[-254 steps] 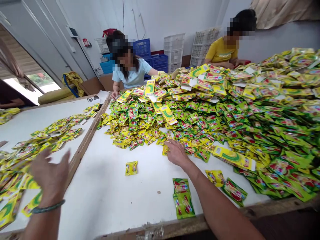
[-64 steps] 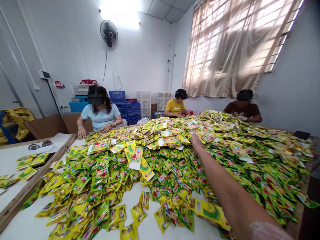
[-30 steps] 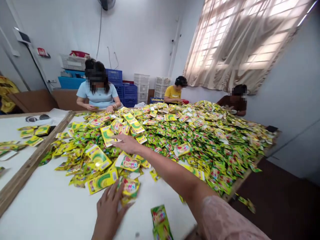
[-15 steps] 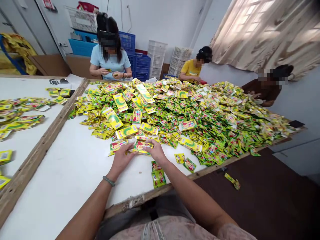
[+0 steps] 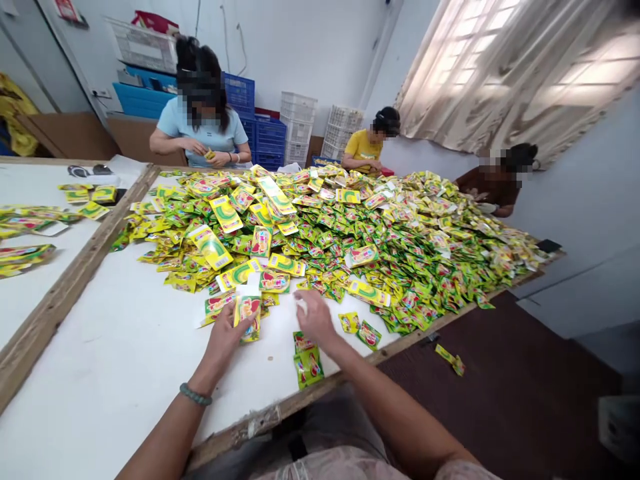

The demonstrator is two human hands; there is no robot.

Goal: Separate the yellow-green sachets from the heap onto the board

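My left hand (image 5: 227,333) is closed around a small yellow-and-green carton (image 5: 248,313), held with its white flap standing up at the top. To the right of it, my right hand (image 5: 316,321) is apart from the carton, its fingers curled together. A whitish spot shows at those fingertips, but I cannot make out whether it is something held. Under and beside the right hand lie green sachets (image 5: 309,367) near the table edge. A yellow sachet (image 5: 349,323) and a green sachet (image 5: 369,335) are a little farther right. Another carton (image 5: 215,307) lies flat behind my left hand.
A large heap of sachets (image 5: 340,233) with cartons on it covers the table's far side. A wooden strip (image 5: 75,280) divides the white tabletop (image 5: 125,347). Several people work around the far side, one in a light-blue shirt (image 5: 200,133). Stacked crates (image 5: 270,137) stand behind.
My left hand has lifted a carton from the table and turned it upright, flap showing. My right hand has let go of it and drawn away, fingers curling. The view has shifted slightly.
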